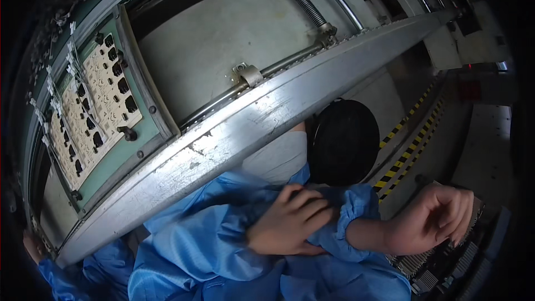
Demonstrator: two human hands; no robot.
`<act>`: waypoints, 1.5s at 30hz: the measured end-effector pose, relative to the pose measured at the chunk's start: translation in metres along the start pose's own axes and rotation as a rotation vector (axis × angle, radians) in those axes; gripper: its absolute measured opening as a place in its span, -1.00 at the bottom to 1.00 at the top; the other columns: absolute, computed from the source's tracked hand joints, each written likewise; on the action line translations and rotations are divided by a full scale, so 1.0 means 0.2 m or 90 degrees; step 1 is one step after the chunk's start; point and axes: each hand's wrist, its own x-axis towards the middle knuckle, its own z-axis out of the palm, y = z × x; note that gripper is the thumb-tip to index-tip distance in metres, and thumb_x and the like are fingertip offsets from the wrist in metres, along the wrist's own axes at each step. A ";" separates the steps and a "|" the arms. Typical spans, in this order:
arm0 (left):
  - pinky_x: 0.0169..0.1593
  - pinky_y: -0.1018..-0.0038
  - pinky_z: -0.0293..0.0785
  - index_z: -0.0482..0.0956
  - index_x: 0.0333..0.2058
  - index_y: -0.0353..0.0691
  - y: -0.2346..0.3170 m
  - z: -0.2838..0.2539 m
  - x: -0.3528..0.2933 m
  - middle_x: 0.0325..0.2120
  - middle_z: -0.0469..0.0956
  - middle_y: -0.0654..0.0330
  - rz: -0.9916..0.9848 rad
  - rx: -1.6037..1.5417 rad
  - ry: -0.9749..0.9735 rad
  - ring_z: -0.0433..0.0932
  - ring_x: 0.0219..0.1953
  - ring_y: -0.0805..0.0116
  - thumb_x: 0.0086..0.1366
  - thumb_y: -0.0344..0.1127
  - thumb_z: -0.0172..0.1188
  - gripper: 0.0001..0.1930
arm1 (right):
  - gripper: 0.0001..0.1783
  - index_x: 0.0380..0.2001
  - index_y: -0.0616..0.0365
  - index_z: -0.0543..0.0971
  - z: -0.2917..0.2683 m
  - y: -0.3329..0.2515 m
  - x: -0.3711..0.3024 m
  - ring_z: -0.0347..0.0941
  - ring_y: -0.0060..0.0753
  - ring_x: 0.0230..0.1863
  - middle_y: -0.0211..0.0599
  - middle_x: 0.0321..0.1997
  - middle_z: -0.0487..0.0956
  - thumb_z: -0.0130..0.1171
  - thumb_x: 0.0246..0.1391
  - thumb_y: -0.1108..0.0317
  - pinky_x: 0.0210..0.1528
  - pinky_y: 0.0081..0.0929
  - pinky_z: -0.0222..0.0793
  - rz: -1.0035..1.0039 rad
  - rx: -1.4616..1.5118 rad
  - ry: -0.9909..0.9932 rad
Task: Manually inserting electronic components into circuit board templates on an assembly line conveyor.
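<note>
My left hand (292, 220) lies across my right forearm, its fingers bent round the blue sleeve (348, 214) just behind the cuff. Past that cuff, my right hand (434, 214) is raised with the wrist bent and the fingers curled in toward the palm. Nothing shows in it. Ahead and to the left, away from both hands, a cream circuit board panel (103, 97) with black components sits in a green carrier (131, 147). White cables with connectors (72, 69) hang over the panel.
A metal conveyor rail (267, 108) crosses diagonally before me. A black round stool (345, 142) stands beyond my arms. Yellow-black floor tape (409, 147) runs at right, near racked parts (429, 278). Another person's hand (32, 247) and blue sleeve appear at far lower left.
</note>
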 end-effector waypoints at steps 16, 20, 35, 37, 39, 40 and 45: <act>0.07 0.30 0.30 0.59 -0.24 -0.18 -0.07 0.07 0.00 -0.24 0.55 0.15 -0.090 -0.094 0.092 0.47 -0.05 0.23 0.20 -0.30 0.24 -0.83 | -0.66 -0.86 -0.02 0.35 0.13 -0.01 -0.02 0.17 -0.67 -0.70 -0.57 -0.77 0.31 -0.08 -0.05 0.44 -0.44 -0.56 0.09 -0.180 -0.266 -0.105; 0.09 0.25 0.31 0.50 -0.05 -0.18 -0.05 -0.09 -0.12 -0.11 0.51 0.15 -0.198 0.078 0.171 0.45 0.01 0.10 0.34 -0.24 0.14 -0.74 | -0.79 -0.70 0.05 0.43 0.13 0.28 0.03 0.24 -0.55 -0.61 -0.39 -0.58 0.41 -0.05 -0.07 0.55 -0.43 -0.54 0.11 -0.069 -0.376 -0.384; -0.16 0.45 0.48 0.64 -0.15 -0.27 0.28 -1.80 -0.38 -0.32 0.67 0.07 -0.267 0.461 0.344 0.64 -0.27 0.33 0.42 -0.14 0.11 -0.70 | -0.69 -0.04 0.12 0.62 -0.29 1.85 0.15 0.52 -0.24 -0.13 -0.21 -0.14 0.64 0.07 0.16 0.42 0.12 -0.31 0.22 -0.221 -0.680 -1.281; -0.17 0.44 0.51 0.64 -0.18 -0.33 0.28 -1.77 -0.23 -0.35 0.67 0.05 -0.298 0.458 0.378 0.64 -0.30 0.33 0.38 -0.24 0.14 -0.74 | -0.48 0.07 -0.10 0.58 -0.30 1.83 0.19 0.49 -0.06 0.07 -0.24 0.06 0.57 -0.04 0.10 0.62 0.18 -0.25 0.40 -0.061 -0.997 -1.342; -0.24 0.34 0.52 0.64 -0.26 -0.34 0.20 -1.75 -0.18 -0.45 0.62 -0.01 -0.250 0.507 0.441 0.64 -0.36 0.15 0.25 -0.34 0.18 -0.81 | -0.70 -0.09 0.04 0.65 -0.14 1.77 0.18 0.52 -0.16 -0.13 -0.25 -0.18 0.64 0.10 0.11 0.41 0.18 -0.26 0.13 0.016 -1.008 -1.290; -0.24 0.30 0.52 0.64 -0.28 -0.34 0.16 -1.74 -0.19 -0.45 0.63 0.00 -0.218 0.584 0.448 0.63 -0.36 0.08 0.23 -0.35 0.18 -0.82 | -0.77 -0.19 0.11 0.67 -0.09 1.75 0.15 0.53 -0.18 -0.16 -0.26 -0.26 0.64 0.09 0.12 0.43 0.14 -0.28 0.17 0.085 -1.060 -1.272; -0.15 0.20 0.47 0.64 -0.33 -0.30 0.04 -1.71 -0.18 -0.43 0.63 0.05 -0.210 0.710 0.422 0.59 -0.29 -0.01 0.21 -0.36 0.16 -0.85 | -0.82 -0.33 0.16 0.67 -0.12 1.65 0.20 0.51 -0.14 -0.23 -0.20 -0.37 0.63 0.07 0.10 0.51 0.10 -0.30 0.22 0.045 -1.043 -1.255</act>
